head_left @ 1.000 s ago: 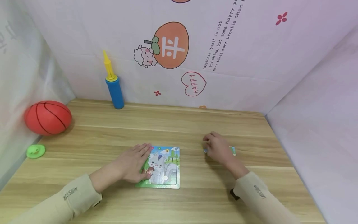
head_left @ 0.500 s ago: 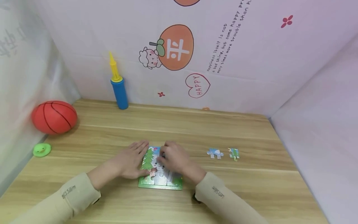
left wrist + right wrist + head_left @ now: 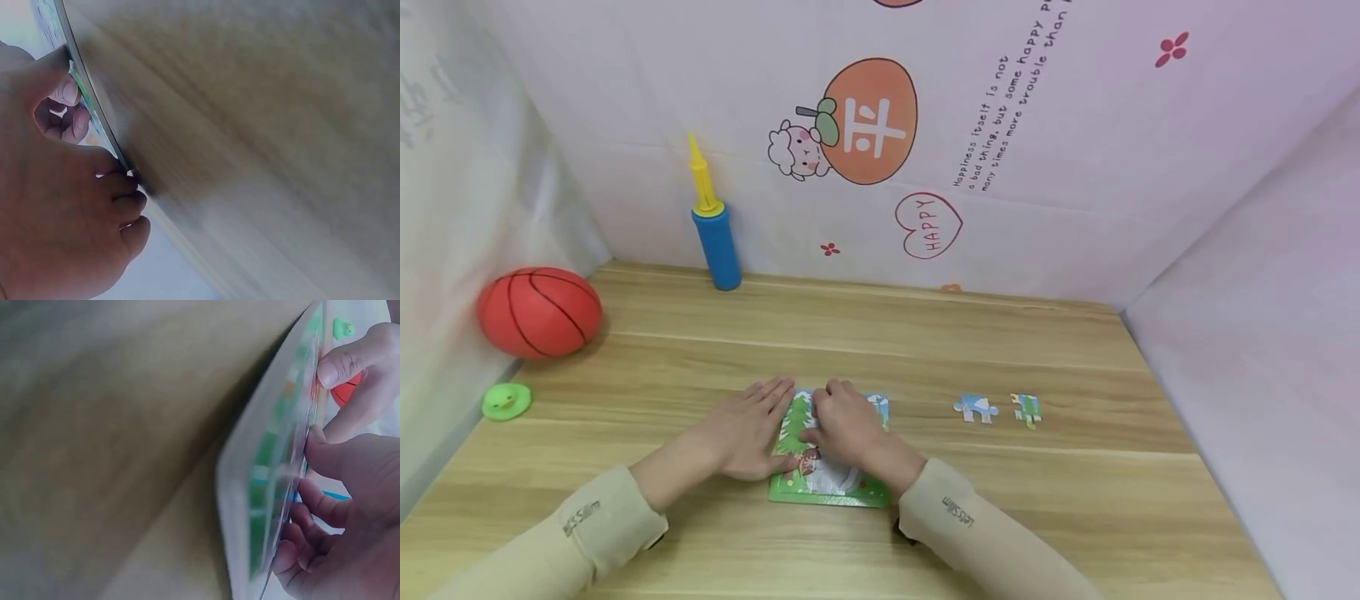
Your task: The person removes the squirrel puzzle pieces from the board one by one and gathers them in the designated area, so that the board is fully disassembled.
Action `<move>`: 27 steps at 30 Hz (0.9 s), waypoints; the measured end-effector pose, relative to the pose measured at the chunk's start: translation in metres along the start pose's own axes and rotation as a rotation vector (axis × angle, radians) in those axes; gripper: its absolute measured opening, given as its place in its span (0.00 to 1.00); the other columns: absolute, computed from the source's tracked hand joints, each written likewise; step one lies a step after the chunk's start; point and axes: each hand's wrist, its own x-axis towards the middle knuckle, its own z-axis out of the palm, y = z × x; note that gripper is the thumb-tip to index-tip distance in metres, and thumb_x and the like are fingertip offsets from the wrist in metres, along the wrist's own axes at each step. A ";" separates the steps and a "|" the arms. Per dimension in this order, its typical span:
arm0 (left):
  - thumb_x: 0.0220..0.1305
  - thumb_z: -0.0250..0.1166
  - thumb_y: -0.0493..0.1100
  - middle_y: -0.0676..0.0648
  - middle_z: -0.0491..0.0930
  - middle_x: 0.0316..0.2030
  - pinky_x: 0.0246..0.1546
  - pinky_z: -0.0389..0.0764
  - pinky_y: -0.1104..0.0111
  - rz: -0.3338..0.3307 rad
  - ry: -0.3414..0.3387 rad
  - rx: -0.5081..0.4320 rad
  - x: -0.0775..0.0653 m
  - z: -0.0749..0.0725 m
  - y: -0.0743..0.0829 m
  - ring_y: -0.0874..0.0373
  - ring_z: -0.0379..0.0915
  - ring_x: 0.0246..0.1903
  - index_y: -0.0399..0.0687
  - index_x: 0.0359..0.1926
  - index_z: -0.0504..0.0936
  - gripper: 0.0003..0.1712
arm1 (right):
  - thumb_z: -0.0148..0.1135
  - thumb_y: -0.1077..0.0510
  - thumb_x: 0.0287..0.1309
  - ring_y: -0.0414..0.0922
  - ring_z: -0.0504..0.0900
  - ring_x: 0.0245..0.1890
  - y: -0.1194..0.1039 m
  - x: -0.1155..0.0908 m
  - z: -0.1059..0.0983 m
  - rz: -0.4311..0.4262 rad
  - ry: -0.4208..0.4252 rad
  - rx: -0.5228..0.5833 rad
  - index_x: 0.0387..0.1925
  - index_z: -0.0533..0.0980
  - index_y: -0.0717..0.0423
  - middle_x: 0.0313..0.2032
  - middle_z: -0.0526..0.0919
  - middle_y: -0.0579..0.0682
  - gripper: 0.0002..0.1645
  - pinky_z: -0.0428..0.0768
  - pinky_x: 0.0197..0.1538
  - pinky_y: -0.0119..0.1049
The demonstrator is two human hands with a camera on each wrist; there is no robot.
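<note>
A square jigsaw puzzle (image 3: 830, 499) with a green lower border and a picture lies on the table. My left hand (image 3: 747, 435) rests at its left edge, fingers straight, thumb touching the puzzle's face. Over its upper middle is my right hand (image 3: 846, 425), its bent fingers and thumb touching the face. The right wrist view shows the right hand's fingertips (image 3: 306, 487) against the surface; whether a piece is between them is hidden. Two loose pieces lie to the right: a light-blue puzzle piece (image 3: 977, 408) and a blue-and-green puzzle piece (image 3: 1027, 408).
At the table's left side are a red toy basketball (image 3: 539, 312) and a green toy duck (image 3: 507, 402). A blue-and-yellow hand pump (image 3: 717, 250) stands against the back wall sheet (image 3: 1030, 242). White sheets also border both sides of the wooden table (image 3: 1045, 517).
My right hand has gone left from the loose pieces onto the puzzle, uncovering both pieces. Over the last half second it shifts slightly further left. The left hand stays at the puzzle's edge.
</note>
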 end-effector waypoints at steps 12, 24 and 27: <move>0.68 0.58 0.72 0.31 0.49 0.82 0.84 0.54 0.46 -0.013 -0.026 0.001 0.000 -0.005 0.004 0.37 0.46 0.83 0.28 0.79 0.52 0.61 | 0.68 0.38 0.65 0.47 0.74 0.60 -0.004 -0.003 0.001 -0.019 0.049 -0.098 0.40 0.79 0.49 0.58 0.79 0.50 0.19 0.82 0.62 0.39; 0.67 0.58 0.73 0.31 0.50 0.82 0.84 0.55 0.46 -0.016 -0.029 0.031 0.001 -0.005 0.004 0.37 0.47 0.83 0.28 0.79 0.54 0.61 | 0.69 0.48 0.67 0.45 0.80 0.54 -0.002 -0.004 -0.003 -0.107 0.146 -0.020 0.61 0.77 0.54 0.53 0.82 0.50 0.25 0.84 0.60 0.37; 0.67 0.58 0.73 0.31 0.49 0.82 0.84 0.54 0.46 -0.022 -0.034 0.023 0.001 -0.003 0.005 0.37 0.46 0.83 0.28 0.79 0.53 0.62 | 0.62 0.56 0.73 0.43 0.82 0.49 0.000 -0.005 -0.007 -0.161 0.132 0.113 0.53 0.78 0.56 0.48 0.83 0.49 0.12 0.86 0.54 0.32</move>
